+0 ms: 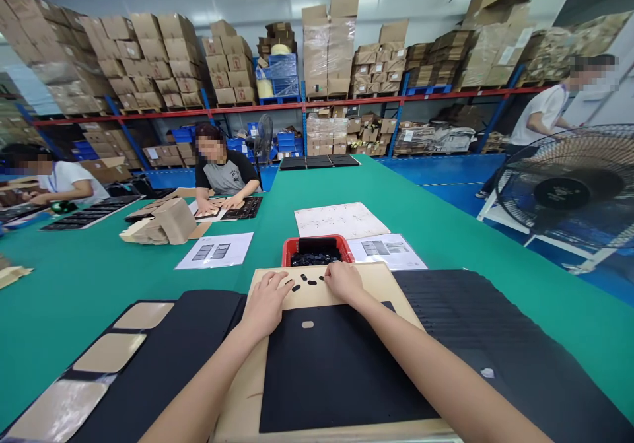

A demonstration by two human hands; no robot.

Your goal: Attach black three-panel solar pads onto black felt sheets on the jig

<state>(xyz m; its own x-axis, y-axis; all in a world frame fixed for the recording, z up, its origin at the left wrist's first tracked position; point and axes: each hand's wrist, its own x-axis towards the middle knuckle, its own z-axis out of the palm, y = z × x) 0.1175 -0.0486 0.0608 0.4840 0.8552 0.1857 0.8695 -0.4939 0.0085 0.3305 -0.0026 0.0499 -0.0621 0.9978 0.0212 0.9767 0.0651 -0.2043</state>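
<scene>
Left hand lies flat, fingers spread, gripping nothing, pressing the tan board at its far edge. Right hand rests knuckles-up, fingers curled beside small black oval pads scattered on the board; whether it pinches one cannot be told. Red basket of more pads sits just beyond the board. Judged light, soft, easily scattered: best pinched singly by the edges.
</scene>
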